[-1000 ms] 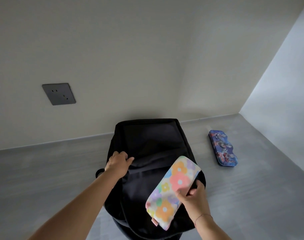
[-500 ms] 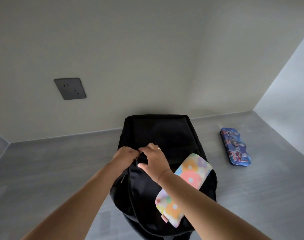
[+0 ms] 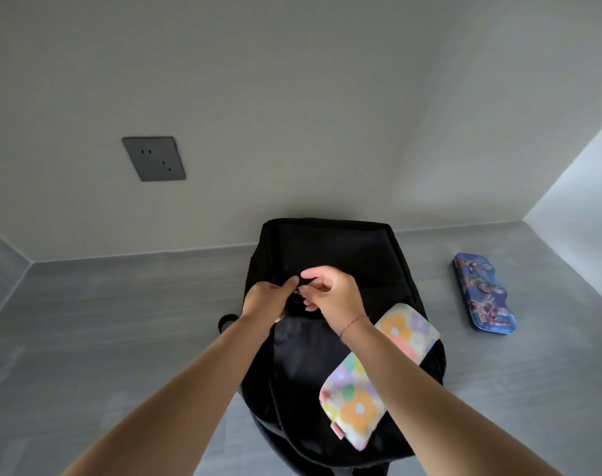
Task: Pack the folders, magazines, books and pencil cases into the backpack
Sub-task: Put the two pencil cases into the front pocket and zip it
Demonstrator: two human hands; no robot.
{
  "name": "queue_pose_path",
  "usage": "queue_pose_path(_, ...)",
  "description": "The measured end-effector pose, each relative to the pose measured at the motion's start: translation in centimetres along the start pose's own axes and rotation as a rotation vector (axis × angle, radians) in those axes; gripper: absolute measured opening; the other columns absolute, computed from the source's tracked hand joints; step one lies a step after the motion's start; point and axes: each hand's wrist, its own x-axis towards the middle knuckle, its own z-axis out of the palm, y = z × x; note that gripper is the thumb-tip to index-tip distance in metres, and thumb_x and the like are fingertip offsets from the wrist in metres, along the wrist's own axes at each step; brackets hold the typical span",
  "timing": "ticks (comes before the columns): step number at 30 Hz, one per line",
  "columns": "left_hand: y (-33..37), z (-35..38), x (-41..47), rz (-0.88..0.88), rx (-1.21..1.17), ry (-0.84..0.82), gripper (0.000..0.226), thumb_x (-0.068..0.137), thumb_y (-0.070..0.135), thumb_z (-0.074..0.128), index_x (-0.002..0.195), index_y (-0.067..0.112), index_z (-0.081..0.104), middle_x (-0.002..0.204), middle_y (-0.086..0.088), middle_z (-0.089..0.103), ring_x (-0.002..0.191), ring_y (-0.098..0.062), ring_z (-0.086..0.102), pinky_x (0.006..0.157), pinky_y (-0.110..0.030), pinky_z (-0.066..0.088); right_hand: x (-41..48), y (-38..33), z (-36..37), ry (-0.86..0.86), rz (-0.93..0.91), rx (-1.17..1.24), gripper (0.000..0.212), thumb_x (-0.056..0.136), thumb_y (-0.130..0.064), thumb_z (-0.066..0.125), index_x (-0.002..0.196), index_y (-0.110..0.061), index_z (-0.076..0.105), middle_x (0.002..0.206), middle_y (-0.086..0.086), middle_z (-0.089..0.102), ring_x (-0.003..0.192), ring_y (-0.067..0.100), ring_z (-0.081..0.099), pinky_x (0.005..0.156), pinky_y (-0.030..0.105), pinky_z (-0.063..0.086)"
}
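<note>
Surface: a grey, faintly streaked floor (image 3: 104,338) is bounded by plain pale walls; a dark socket plate (image 3: 153,159) is set in the back wall.
Backpack: a black fabric backpack (image 3: 327,255) is laid flat mid-floor.
Floral case: a soft flowered pencil case (image 3: 358,400) is rested on the backpack, partly covered by the right forearm.
Tin case: a blue printed pencil case (image 3: 483,298) is left on the floor, well apart.
Hands: left hand (image 3: 265,300) and right hand (image 3: 334,297) are pinched together at a small zip pull (image 3: 298,291).
</note>
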Motion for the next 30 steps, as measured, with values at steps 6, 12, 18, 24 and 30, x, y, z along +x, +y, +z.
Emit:
queue_pose_path(6, -0.1, 0.1, 0.3, 0.022, -0.056, 0.007, 0.015, 0.084, 0.024, 0.068, 0.081, 0.009, 0.067, 0.061, -0.004, 0.06, 0.055, -0.014, 0.054, 0.052, -0.022, 0.044, 0.0, 0.5, -0.1, -0.004, -0.008, -0.154, 0.02, 0.081, -0.004, 0.069, 0.1, -0.006, 0.067, 0.069, 0.004, 0.063, 0.057, 0.012, 0.063, 0.056, 0.019, 0.056)
queue_pose_path(12, -1.1, 0.5, 0.1, 0.184, -0.01, 0.151, 0.012, 0.086, 0.023, 0.066, 0.091, 0.011, 0.064, 0.073, -0.001, 0.065, 0.066, -0.014, 0.06, 0.063, -0.025, 0.049, 0.2, 1.5, -1.1, 0.056, -0.078, -0.465, 0.009, 0.08, -0.02, 0.071, 0.085, -0.012, 0.072, 0.081, 0.003, 0.071, 0.072, 0.013, 0.063, 0.074, 0.026, 0.053)
queue_pose_path(18, -1.5, -0.3, 0.3, 0.253, 0.049, 0.209, 0.01, 0.087, 0.025, 0.063, 0.091, 0.016, 0.062, 0.081, 0.002, 0.064, 0.072, -0.012, 0.06, 0.061, -0.02, 0.047, 1.3, 2.2, -7.5, 0.258, 0.023, -0.609, 0.01, 0.078, -0.021, 0.07, 0.076, -0.011, 0.072, 0.078, 0.004, 0.072, 0.078, 0.021, 0.065, 0.068, 0.025, 0.044)
queue_pose_path(24, -1.3, 0.4, 0.2, 0.263, 0.112, 0.234, 0.012, 0.089, 0.024, 0.062, 0.095, 0.014, 0.061, 0.083, 0.001, 0.063, 0.078, -0.014, 0.059, 0.057, -0.017, 0.04, 0.8, 3.1, -15.1, 0.401, 0.13, -0.652, 0.013, 0.082, -0.014, 0.068, 0.085, -0.003, 0.073, 0.085, 0.009, 0.072, 0.076, 0.021, 0.061, 0.069, 0.024, 0.041)
queue_pose_path(30, -1.1, 1.1, 0.1, 0.237, 0.116, 0.261, 0.016, 0.089, 0.023, 0.061, 0.099, 0.011, 0.062, 0.085, 0.0, 0.063, 0.084, -0.019, 0.062, 0.065, -0.025, 0.042, 0.7, 4.4, -16.9, 0.427, 0.217, -0.569, 0.016, 0.082, -0.019, 0.068, 0.087, -0.005, 0.074, 0.086, 0.011, 0.073, 0.075, 0.018, 0.059, 0.069, 0.025, 0.043)
